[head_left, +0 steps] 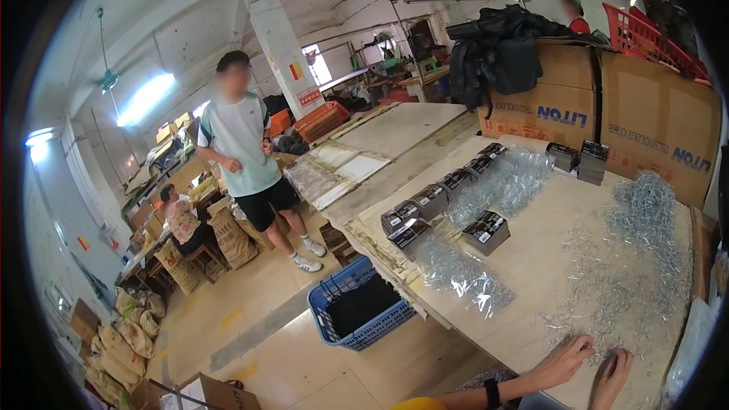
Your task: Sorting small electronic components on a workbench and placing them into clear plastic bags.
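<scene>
My left hand [568,359], with a black band on its wrist, is at the near edge of the worktable [524,288]. Its fingers are bent and pressed together; whatever is in them is too small to make out. Close on its right is my right hand [613,373], fingers curled over the tabletop, their tips partly hidden. Around both hands lie loose, thin silvery wire pieces [600,288], thickening into a heap [649,216] at the far right. Clear plastic bags [467,277] lie left of them, beside a stack of dark printed cards [486,231].
More card stacks [429,201] line the table's left side. Large cardboard boxes [653,106] wall off the far side, with black cloth [505,49] on top. A blue basket [357,304] sits on the floor at left. A person [243,144] stands beyond it; another sits near sacks [231,239].
</scene>
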Action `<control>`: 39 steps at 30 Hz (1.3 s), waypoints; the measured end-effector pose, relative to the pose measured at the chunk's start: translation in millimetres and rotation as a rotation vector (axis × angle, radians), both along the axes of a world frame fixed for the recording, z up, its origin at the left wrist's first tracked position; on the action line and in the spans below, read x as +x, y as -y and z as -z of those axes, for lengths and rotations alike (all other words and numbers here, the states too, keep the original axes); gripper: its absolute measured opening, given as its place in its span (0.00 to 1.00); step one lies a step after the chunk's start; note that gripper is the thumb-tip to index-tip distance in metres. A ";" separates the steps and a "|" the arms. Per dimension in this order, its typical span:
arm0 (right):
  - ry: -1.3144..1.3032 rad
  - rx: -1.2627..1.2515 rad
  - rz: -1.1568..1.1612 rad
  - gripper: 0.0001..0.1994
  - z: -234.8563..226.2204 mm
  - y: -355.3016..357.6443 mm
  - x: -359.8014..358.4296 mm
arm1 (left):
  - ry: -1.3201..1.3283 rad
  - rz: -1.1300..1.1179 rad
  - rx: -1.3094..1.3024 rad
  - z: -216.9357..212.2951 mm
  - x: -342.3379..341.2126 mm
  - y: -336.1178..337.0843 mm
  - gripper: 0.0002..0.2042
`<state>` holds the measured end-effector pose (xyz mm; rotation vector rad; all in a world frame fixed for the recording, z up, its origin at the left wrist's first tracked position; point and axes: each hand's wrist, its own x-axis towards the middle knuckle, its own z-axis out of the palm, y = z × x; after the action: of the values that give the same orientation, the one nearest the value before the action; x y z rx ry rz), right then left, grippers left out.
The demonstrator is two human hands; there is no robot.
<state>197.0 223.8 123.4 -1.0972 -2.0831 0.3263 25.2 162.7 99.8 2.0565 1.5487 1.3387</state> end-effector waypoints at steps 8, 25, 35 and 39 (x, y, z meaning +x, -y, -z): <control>-0.327 -0.167 0.155 0.13 -12.5 -14.0 5.1 | 0.093 -0.021 0.061 11.9 1.6 0.1 0.11; -0.297 -0.089 0.093 0.16 -4.6 -58.7 16.7 | 0.242 -0.138 0.077 5.8 6.6 -0.8 0.13; -0.288 -0.108 -0.033 0.15 14.5 -58.1 -75.0 | 0.207 -0.153 0.033 2.0 1.2 -7.5 0.09; -0.257 -0.173 -0.216 0.15 30.2 -40.1 -123.0 | 0.095 -0.249 0.347 50.0 14.8 -30.9 0.08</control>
<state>74.1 263.9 93.3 -0.8757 -1.9700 0.7265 40.0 193.6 49.7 1.9940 1.6715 1.8853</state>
